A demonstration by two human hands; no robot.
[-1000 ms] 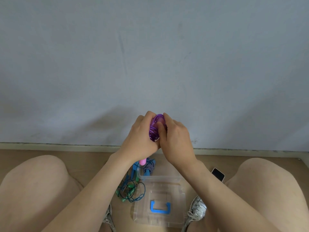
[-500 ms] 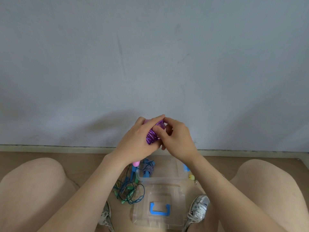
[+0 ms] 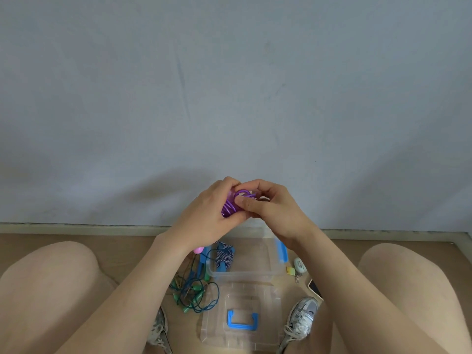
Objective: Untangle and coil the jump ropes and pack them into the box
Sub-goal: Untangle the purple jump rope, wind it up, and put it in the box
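View from a seated person's head, looking down between bare knees. Nearest, on the floor between two shoes (image 3: 302, 318), lies a clear lid (image 3: 265, 306) with a blue grip. Just left of it, a green and blue rope (image 3: 194, 290) sprawls in a loose tangle. Beyond the lid, toward the floor's far edge, stands the open clear box (image 3: 255, 274); a striped rope (image 3: 222, 256) sits bundled in its left end, and the right end looks free.

Raised above the box, in front of the wall (image 3: 229, 85), both hands meet on the purple jump rope (image 3: 229, 208). The left hand (image 3: 207, 215) is wrapped round the wound loops, and a pink handle (image 3: 198, 249) pokes out below it. The right hand (image 3: 275, 210) pinches a loop at the top between thumb and forefinger.

The step appears to be securing the coil. It would go best if the left hand squeezes firmly so the springy loops cannot burst open, while the right tucks the loose end snugly before the bundle goes into the box's free end.
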